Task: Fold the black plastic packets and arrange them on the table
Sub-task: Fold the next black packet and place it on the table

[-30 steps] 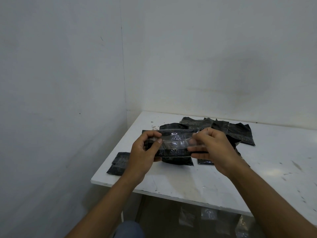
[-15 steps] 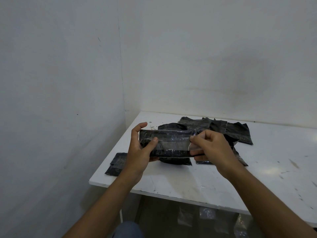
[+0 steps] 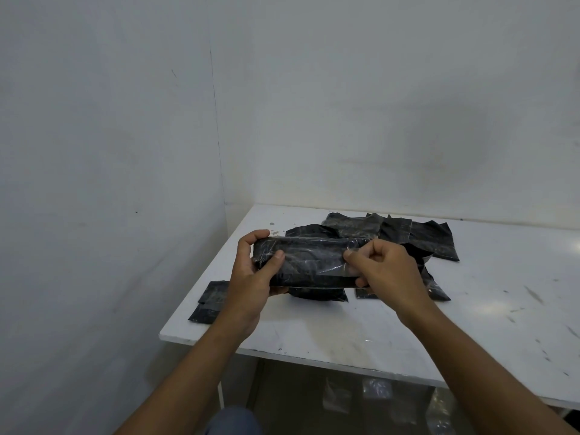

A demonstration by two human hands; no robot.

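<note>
1. Held packet (image 3: 309,262): black, glossy, crinkled, folded into a long level band above the worktop (image 3: 470,309).
2. Pile (image 3: 417,237): loose overlapping black packets, far centre.
3. Stack (image 3: 210,301): flat, near-left edge.

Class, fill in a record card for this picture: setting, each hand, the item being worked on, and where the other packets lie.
Setting: white table in a room corner
Held packet: black, glossy, raised off the table, lengthwise across
Left hand: grips its left end, thumb on front
Right hand: pinches its right end
Behind the hands: pile of loose black packets
Near table's left edge: set-aside packets lying flat
</note>
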